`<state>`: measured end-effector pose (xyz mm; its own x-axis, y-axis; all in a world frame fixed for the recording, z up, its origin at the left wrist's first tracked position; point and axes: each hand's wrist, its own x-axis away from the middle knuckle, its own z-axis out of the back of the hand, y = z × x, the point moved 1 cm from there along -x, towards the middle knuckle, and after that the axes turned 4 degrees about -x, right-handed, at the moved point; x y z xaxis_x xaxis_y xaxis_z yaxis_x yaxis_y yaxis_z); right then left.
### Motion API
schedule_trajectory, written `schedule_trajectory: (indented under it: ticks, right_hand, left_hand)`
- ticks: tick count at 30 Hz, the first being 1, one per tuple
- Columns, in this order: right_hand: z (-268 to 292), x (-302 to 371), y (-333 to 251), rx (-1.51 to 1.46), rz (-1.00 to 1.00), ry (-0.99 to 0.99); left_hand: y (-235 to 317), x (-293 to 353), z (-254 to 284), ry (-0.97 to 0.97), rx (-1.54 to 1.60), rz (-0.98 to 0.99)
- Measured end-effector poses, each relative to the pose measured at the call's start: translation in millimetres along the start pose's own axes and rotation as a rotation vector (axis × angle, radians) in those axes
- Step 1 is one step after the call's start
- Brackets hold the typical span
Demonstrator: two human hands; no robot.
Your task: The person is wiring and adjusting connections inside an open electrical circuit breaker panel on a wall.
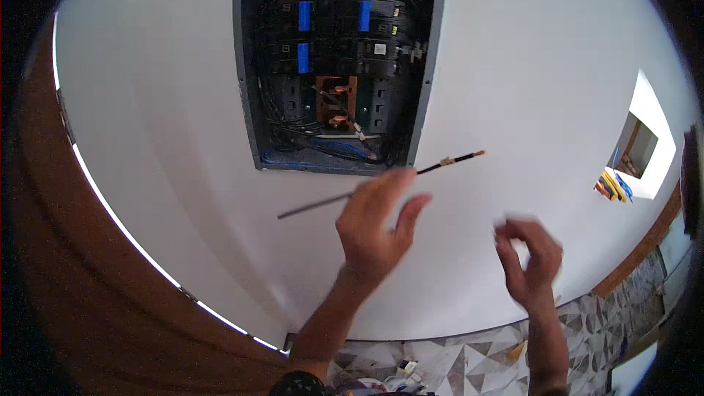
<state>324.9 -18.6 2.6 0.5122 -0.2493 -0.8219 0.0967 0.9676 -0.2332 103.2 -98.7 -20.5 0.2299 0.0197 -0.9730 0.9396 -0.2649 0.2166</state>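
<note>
My left hand is in front of the wall, just below the electrical panel. A short length of black wire passes behind its fingers, which appear curled around it, while the thumb stands apart. The wire slants up to the right, with a tan tag near its bare copper tip. To the right, my right hand is raised, slightly blurred, with thumb and forefinger bent together in a pinch. Whether anything small is between those fingertips cannot be seen. Inside the panel are black breakers with blue handles, copper bars and bundled wires.
Yellow, red and blue wires hang from a square wall opening at the right. A brown surface borders the wall on the left. Below lies a patterned floor, with small loose items near the lower edge.
</note>
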Motion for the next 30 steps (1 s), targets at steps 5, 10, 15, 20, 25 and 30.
schedule_trajectory:
  ticks: [5,10,15,20,25,30]
  right_hand:
    - [-48,-105,-7,-0.517,-0.084,0.16]
    - [-63,-166,2,-0.327,0.053,0.197]
    - [-63,-194,14,-0.042,0.17,0.295]
    - [-71,-201,21,-0.01,0.378,0.29]
    - [-66,-204,17,-0.031,0.374,0.189]
    - [-65,-211,26,0.023,0.486,0.285]
  left_hand:
    - [-15,-26,-24,-0.07,-0.039,-0.01]
    - [-6,-63,-30,-0.242,-0.287,0.11]
    - [-15,-86,-37,-0.439,-0.33,0.132]
    - [-47,-75,-55,-0.383,-0.016,0.235]
    - [-55,-67,-54,-0.346,0.214,0.251]
    - [-52,-66,-50,-0.371,0.225,0.352]
